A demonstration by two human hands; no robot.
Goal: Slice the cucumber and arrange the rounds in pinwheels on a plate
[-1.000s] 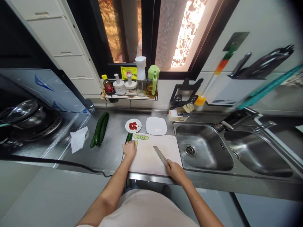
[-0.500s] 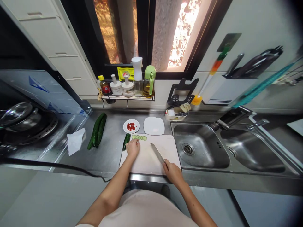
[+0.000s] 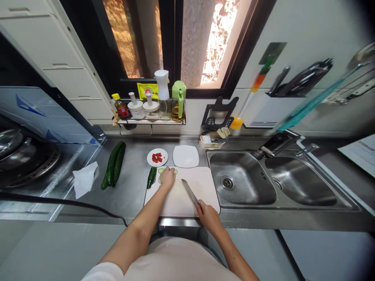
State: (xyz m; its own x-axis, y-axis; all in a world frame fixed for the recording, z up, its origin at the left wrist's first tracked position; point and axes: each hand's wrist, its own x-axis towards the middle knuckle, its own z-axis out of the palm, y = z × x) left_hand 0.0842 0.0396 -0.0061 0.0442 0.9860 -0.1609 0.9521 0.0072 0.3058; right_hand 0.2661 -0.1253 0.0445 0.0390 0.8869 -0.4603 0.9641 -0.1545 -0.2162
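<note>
My left hand [image 3: 167, 177] is at the upper left of the white cutting board [image 3: 178, 203]. Its fingers are bent together on the pale green cucumber slices [image 3: 161, 170] and cover the middle of their row. Just left of this hand lies a dark green piece of cucumber [image 3: 151, 177], at the board's left edge. My right hand [image 3: 208, 214] is closed around the handle of a kitchen knife [image 3: 190, 191]. The blade points up and left, low over or resting on the board; I cannot tell which.
Behind the board are a plate of chopped red pieces [image 3: 157, 157] and a white square plate [image 3: 185, 156]. Two whole cucumbers [image 3: 113, 164] and a white paper [image 3: 84, 180] lie left. A double sink [image 3: 246, 199] is right. A condiment shelf [image 3: 152, 121] hangs behind.
My left hand has moved right, from beside the cucumber piece onto the row of slices. The right hand still holds the knife much as before. The view has shifted slightly.
</note>
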